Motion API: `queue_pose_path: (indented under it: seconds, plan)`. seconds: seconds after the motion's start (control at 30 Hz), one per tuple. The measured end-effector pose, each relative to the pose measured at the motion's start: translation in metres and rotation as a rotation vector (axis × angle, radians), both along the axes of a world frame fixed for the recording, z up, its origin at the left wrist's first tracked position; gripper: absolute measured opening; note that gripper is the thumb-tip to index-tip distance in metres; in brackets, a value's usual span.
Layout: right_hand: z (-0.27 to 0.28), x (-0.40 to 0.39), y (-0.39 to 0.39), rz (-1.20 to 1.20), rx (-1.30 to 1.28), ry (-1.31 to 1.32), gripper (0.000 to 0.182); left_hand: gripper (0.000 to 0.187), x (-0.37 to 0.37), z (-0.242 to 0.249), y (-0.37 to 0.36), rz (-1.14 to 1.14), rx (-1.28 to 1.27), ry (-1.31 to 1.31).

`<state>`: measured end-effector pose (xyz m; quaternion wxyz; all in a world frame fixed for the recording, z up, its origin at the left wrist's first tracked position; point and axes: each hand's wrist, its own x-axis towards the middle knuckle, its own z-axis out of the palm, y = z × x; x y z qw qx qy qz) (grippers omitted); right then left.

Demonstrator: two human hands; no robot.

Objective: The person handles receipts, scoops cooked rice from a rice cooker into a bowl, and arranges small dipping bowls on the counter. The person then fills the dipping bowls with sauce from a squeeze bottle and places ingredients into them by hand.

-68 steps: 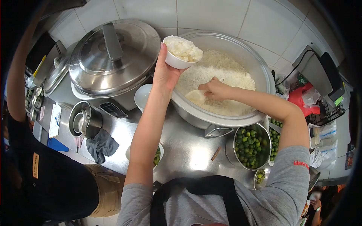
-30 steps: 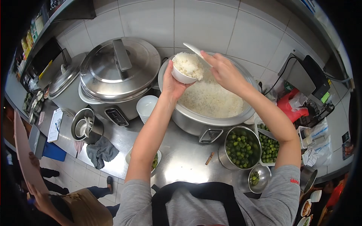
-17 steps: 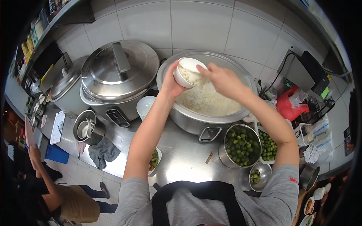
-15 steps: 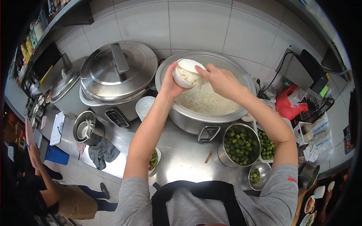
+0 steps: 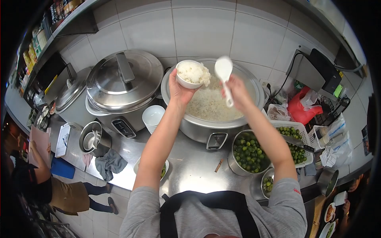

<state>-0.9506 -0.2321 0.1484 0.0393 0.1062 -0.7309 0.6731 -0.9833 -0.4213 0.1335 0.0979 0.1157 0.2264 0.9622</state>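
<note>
A full bowl (image 5: 188, 84) and a paddle (image 5: 224, 68) were held above the open cooker (image 5: 197, 130).
The left hand (image 5: 179, 92) cupped the bowl over the cooker's left part, presumably so loose rice (image 5: 191, 72) would drop back in; the right hand (image 5: 239, 93) gripped the paddle's handle over its right part (blade blurred, clear of the bowl). Stacked bowls (image 5: 153, 116) stood just left of the cooker, likely for easy reach.

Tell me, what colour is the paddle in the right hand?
The paddle is white, its blade slightly blurred; it shows in the head view.
</note>
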Motion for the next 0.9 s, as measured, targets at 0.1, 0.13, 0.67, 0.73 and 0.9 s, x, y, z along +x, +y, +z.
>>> queue_pose_path:
  seconds: [0.1, 0.13, 0.67, 0.73, 0.9]
  plan:
    - [-0.014, 0.024, -0.035, 0.119, -0.462, -0.3, 0.037, 0.064, -0.013, -0.008, 0.009, 0.074, 0.073, 0.135]
    - [-0.013, 0.027, -0.044, 0.117, -0.439, -0.163, 0.034, 0.064, -0.014, -0.009, 0.012, 0.07, 0.075, 0.131]
    - [0.018, 0.036, -0.029, -0.029, 0.478, 0.362, 0.037, 0.07, 0.033, -0.002, -0.019, -0.036, 0.022, 0.142]
    - [0.011, 0.052, -0.042, -0.108, 0.674, 0.593, 0.037, 0.07, 0.038, 0.0, -0.022, 0.036, -0.083, 0.127]
    - [0.023, 0.052, -0.055, -0.13, 0.499, 0.995, 0.043, 0.068, 0.063, 0.001, -0.052, 0.147, -0.097, 0.078]
